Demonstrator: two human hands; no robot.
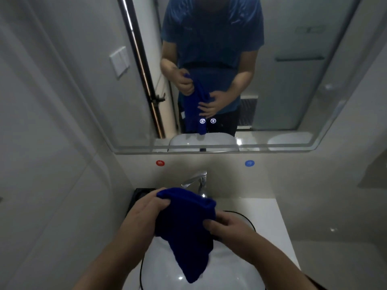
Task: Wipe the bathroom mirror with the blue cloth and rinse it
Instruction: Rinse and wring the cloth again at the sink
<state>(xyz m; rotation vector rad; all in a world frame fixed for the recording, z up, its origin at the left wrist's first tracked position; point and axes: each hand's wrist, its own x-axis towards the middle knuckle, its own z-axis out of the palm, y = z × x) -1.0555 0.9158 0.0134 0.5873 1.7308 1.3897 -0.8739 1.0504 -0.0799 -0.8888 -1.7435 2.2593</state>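
Mirror [293, 91] glass looks hazy but even, and I cannot tell whether it has been wiped. Sink [236, 273] sits below it, and the cloth [188, 231] hangs bunched over the bowl, its tail dangling toward the white bottom. Left hand [144, 212] grips the cloth's upper edge; right hand [228, 227] pinches its side fold. Tap [196, 180] shows no running water. By my judgement the work is at the rinse stage: wetting or wringing is left, perhaps more wiping.

On the wall [201, 162] under the mirror [293, 84], a red sticker [160, 163] reads 热 at left and a blue sticker [249, 163] reads 冷 at right. Two lit icons [202, 121] glow on the mirror.
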